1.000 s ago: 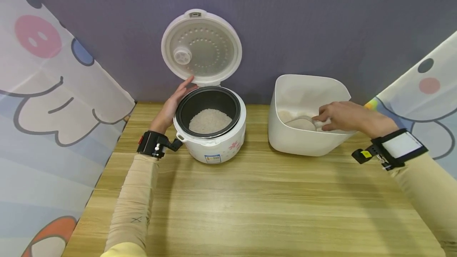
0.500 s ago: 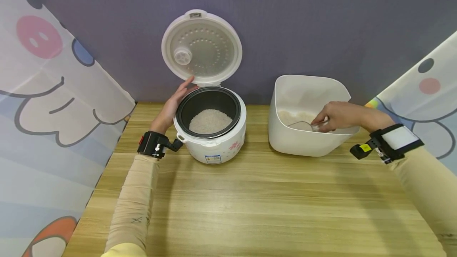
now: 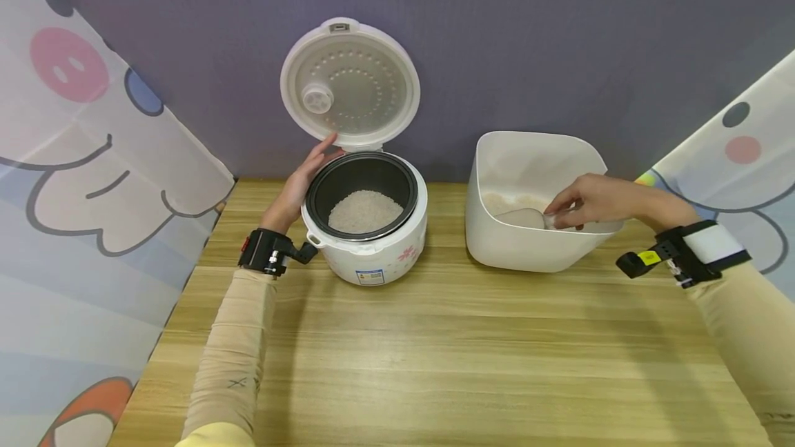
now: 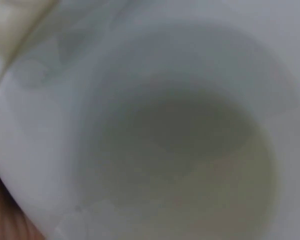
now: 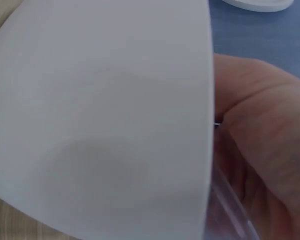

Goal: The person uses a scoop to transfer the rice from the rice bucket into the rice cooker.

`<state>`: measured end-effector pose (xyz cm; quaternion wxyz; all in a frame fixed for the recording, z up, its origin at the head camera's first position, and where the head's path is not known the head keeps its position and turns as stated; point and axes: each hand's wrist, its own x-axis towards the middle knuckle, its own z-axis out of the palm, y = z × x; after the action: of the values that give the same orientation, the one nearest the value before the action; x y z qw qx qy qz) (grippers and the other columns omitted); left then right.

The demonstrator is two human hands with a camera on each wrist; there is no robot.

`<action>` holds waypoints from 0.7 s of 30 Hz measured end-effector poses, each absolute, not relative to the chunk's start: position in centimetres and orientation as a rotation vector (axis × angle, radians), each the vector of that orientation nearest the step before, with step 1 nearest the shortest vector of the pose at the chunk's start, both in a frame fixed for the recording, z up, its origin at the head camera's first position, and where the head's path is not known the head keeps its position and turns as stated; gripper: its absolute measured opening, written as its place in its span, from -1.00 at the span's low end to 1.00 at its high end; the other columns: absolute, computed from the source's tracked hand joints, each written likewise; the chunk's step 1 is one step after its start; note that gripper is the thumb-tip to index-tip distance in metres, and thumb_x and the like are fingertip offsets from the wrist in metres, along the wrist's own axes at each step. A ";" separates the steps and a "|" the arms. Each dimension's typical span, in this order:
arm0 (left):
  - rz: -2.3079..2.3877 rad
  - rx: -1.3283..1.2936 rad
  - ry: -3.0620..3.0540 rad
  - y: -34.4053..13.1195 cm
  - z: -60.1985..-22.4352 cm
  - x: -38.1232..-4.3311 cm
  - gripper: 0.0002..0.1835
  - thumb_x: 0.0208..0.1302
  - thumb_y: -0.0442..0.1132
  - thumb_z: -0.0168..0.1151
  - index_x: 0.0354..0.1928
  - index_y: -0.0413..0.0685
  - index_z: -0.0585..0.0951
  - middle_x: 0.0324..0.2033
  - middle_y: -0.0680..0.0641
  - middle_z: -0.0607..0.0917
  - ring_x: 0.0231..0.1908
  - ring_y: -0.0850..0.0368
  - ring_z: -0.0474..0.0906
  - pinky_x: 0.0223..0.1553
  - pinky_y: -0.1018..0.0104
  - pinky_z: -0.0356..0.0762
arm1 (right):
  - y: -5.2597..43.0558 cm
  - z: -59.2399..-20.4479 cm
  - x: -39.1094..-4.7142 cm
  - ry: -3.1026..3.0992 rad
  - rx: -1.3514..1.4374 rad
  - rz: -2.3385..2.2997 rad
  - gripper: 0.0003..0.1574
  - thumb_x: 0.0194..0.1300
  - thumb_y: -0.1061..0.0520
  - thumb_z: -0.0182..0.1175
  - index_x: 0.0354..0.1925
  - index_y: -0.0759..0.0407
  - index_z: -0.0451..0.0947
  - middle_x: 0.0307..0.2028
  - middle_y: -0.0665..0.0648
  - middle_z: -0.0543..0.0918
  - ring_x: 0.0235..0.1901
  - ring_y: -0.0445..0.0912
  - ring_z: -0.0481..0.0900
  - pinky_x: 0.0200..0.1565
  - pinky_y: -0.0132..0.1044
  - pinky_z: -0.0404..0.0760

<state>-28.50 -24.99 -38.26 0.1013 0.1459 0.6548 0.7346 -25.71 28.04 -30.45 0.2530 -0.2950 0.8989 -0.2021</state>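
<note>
The scoop is gripped by its handle in the right hand, inside the bin; its bowl is pointed to that hand's left, the long axis laid crosswise, toward the open cooker. The cooker is set well left of the right hand and is touched by the left hand, its fingers extended. Low right of the left hand, a blue-edged label is seen; its print cannot be read.
</note>
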 end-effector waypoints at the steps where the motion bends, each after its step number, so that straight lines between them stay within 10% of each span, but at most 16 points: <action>1: 2.169 0.429 1.937 -25.0 -38.3 -28.5 -0.43 0.71 -0.09 -0.46 0.66 0.30 -0.02 0.61 -0.15 0.08 0.57 -0.12 0.09 0.57 -0.05 0.04 | 28.1 -30.4 -25.7 2.446 -0.799 -0.553 -0.61 0.39 0.18 0.33 0.11 0.37 0.67 -0.32 -0.04 0.77 -0.49 -0.25 0.66 -0.40 -0.35 0.63; 21: 2.166 0.431 1.954 -25.0 -38.3 -28.7 -0.43 0.70 -0.09 -0.44 0.67 0.27 -0.04 0.62 -0.16 0.06 0.58 -0.09 0.04 0.58 -0.08 -0.05 | 30.2 -29.9 -23.8 2.611 -0.825 -0.675 -0.66 0.30 0.22 0.41 0.04 0.29 0.73 -0.21 0.08 0.84 -0.24 -0.42 0.69 -0.31 -0.44 0.63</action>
<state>-28.69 -25.01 -38.26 0.0965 0.1456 0.6596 0.7311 -23.75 30.23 -29.88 0.1601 -0.2889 0.9138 -0.2362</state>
